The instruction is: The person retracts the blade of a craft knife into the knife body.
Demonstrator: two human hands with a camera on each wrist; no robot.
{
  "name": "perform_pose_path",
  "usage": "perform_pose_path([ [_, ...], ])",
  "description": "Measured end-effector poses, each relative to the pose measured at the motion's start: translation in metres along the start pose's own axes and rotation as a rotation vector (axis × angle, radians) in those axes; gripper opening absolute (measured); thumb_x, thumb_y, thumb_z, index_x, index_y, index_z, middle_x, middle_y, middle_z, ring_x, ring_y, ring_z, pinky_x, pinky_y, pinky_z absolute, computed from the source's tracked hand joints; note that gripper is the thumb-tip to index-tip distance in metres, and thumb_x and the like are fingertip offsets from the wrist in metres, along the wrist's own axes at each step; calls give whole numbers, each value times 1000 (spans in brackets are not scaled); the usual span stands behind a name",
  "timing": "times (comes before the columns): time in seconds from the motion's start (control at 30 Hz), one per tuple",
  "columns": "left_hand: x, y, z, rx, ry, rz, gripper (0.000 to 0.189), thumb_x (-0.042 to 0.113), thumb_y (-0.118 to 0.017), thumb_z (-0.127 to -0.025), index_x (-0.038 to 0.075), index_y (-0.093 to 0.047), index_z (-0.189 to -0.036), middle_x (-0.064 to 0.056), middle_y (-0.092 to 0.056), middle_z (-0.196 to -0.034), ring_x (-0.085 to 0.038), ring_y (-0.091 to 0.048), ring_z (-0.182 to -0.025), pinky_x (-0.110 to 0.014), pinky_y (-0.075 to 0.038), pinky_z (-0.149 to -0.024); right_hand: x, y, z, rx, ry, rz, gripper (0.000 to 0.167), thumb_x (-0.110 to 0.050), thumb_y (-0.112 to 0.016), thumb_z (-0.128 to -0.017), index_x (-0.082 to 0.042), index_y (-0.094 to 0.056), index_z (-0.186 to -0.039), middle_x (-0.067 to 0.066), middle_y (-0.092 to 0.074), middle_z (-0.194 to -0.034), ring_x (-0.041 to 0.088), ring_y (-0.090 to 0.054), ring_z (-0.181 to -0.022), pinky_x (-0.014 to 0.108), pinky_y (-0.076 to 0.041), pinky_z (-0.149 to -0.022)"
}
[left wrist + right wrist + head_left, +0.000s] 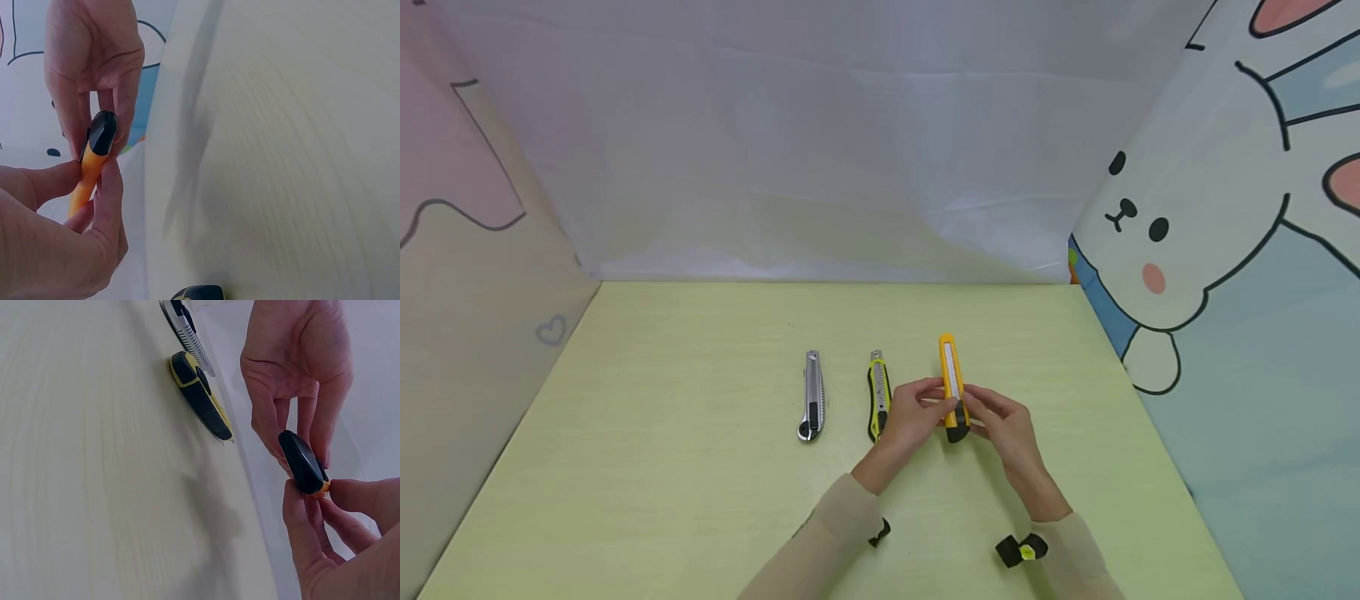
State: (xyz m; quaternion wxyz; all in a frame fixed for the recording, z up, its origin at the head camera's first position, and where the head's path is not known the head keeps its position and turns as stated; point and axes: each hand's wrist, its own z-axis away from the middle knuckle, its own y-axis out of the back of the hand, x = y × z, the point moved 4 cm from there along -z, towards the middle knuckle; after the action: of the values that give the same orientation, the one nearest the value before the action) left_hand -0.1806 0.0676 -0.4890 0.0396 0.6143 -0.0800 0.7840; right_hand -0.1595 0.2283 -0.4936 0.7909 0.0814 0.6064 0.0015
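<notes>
An orange utility knife (951, 371) with a black end is held up over the table between both hands. My left hand (911, 414) pinches it from the left, thumb on its face near the black part. From the other side my right hand (1009, 429) pinches the same knife with thumb and fingers. Both wrist views show the black end (102, 132) pointing toward the cameras. Just left of the left hand lies a yellow-and-black utility knife (878, 396), its lower end partly covered by that hand. Farther left lies a silver utility knife (812, 397).
The pale yellow-green table (662, 467) reaches back to a white cloth wall (820, 167). A printed panel with a cartoon rabbit (1195, 200) stands along the right side, and another pale panel (467, 333) along the left. Black straps (1022, 550) sit at the wrists.
</notes>
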Motion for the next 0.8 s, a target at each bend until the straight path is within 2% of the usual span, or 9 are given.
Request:
perform_pose_path([
  [0.3, -8, -1, -5, 46, 6, -35, 36, 6, -77, -91, -4, -69, -126, -11, -69, -103, -16, -66, -81, -30, -62, -70, 3, 0, -2, -28, 14, 20, 40, -23, -71, -100, -2, -68, -133, 16, -64, -135, 15, -69, -104, 29, -60, -83],
  [0.53, -12, -1, -10, 68, -25, -51, 35, 4, -78, -89, -5, -70, -122, -12, -70, -99, -17, -69, -79, -30, -61, -68, 5, -1, -4, -21, 15, 40, 40, -22, -71, -99, -2, -67, -133, 17, -65, -134, 17, -69, -104, 28, -60, -83],
  [0.8, -15, 1, -13, 105, -28, -143, 34, 8, -79, -89, -3, -72, -121, -8, -72, -96, -14, -70, -80, -26, -59, -68, 10, -3, -9, -36, 25, 62, 36, -15, -71, -99, 1, -68, -131, 19, -67, -130, 19, -70, -103, 30, -60, -83],
])
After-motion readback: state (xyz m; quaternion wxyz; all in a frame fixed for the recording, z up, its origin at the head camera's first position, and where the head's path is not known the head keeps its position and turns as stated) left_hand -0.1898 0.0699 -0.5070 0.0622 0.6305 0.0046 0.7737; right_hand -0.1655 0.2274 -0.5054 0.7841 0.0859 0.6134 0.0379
